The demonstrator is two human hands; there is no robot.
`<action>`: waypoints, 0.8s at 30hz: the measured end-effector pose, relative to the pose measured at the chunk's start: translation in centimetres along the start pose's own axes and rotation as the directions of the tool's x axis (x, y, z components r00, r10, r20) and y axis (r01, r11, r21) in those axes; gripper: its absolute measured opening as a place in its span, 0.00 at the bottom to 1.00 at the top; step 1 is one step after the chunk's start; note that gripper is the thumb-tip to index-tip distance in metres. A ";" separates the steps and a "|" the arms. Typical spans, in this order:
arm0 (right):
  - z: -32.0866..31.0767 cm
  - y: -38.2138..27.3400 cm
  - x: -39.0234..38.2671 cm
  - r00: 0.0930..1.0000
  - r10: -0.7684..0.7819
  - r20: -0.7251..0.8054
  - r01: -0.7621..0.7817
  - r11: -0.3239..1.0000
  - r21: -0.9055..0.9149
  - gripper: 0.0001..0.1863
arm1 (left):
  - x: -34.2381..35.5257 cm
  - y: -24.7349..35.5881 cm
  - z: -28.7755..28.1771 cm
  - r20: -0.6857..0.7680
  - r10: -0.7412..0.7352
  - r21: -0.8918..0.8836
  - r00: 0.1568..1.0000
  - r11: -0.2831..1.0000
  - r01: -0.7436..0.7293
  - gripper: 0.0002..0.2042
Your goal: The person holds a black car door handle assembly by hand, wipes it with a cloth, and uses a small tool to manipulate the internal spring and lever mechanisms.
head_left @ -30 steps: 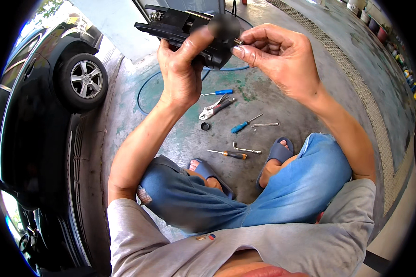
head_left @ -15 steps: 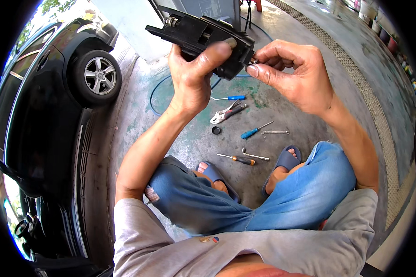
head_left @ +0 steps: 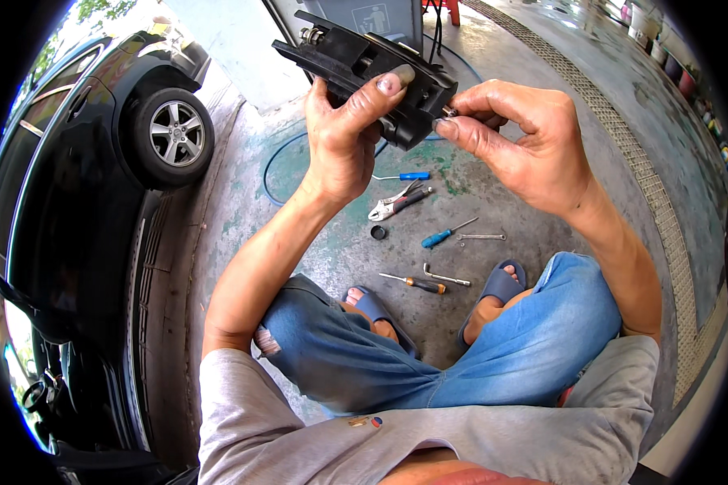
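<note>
- the left hand (head_left: 344, 133) is wrapped around a black housing (head_left: 416, 69), its thumb pressed over the upper face and its other fingers mostly hidden underneath.
- the housing is held up in front of the person, tilted, above the concrete floor (head_left: 340, 271); a coil spring (head_left: 311, 35) shows near its far left end.
- the right hand (head_left: 526, 137) has thumb and forefinger nearly together, pinching a small metal piece (head_left: 449, 111) at the housing's right end; whether that piece is fixed to it, i cannot tell.
- below the hands lie a blue-handled tool (head_left: 414, 176) with a thin shaft and, just beside it, locking pliers (head_left: 400, 202) with their jaws toward the left.
- a short black cap (head_left: 378, 233) sits near the pliers.
- further right are a teal-handled screwdriver (head_left: 437, 238) and a combination wrench (head_left: 484, 237), with a tiny nut (head_left: 461, 243) just below the wrench.
- nearest the feet, between the sandals, lie an l-shaped socket wrench (head_left: 446, 277) and an orange-and-black-handled screwdriver (head_left: 425, 284).
- a blue hose (head_left: 268, 166) curves across the floor behind the left forearm.
- a black car (head_left: 65, 202) stands at the left.
</note>
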State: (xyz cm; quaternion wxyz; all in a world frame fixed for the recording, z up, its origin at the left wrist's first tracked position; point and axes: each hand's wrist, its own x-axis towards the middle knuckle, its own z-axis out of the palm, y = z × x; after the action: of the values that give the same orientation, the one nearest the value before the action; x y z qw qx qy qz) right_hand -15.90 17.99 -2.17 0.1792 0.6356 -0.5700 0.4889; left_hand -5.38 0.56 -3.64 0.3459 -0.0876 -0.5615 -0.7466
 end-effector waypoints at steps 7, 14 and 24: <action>0.1 -0.3 -0.1 0.997 -0.067 -0.034 0.064 0.995 -0.081 0.08 | -0.1 -0.2 0.3 0.034 0.006 0.033 0.999 0.999 -0.007 0.17; 0.4 -0.3 -0.4 0.988 -0.150 -0.037 0.140 0.971 -0.194 0.08 | -0.1 -0.2 0.5 -0.003 0.028 -0.023 1.000 0.999 -0.028 0.19; 0.6 -0.1 -0.2 0.987 -0.153 -0.056 0.138 0.966 -0.217 0.08 | 0.3 -0.4 0.5 -0.028 0.032 -0.059 0.999 0.998 -0.034 0.18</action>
State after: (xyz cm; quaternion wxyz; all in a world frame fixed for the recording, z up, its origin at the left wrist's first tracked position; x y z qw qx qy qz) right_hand -15.59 17.71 -2.61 0.3020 0.6347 -0.5639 0.4336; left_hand -5.99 0.89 -3.62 0.3628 -0.0972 -0.5327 -0.7584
